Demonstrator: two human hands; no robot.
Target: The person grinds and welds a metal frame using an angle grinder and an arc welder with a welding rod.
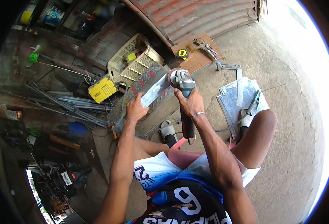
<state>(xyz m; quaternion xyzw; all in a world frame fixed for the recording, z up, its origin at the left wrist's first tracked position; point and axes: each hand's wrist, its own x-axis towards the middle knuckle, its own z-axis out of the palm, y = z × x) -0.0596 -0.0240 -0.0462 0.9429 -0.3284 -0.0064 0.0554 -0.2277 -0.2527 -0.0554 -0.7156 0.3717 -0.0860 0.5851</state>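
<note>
Gripping the angle grinder [187, 85] around its body, the right hand [191, 103] is closed, with the grinder's dark rear end extending below the palm. Just ahead of that grip, the disc [172, 77] is at the far end of the shiny metal strip [155, 92]. The left hand [137, 108] clasps the strip's near end. Beyond the left grip sits the plastic crate [136, 65]; well right of the right grip, a metal square [240, 86] lies partly over a metal sheet [229, 100].

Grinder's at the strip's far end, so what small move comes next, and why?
Probably ease the grinder slightly toward you along the metal strip, stopping well short of your left hand: the disc is at the far end, and that bare hand holds the near end.
</note>
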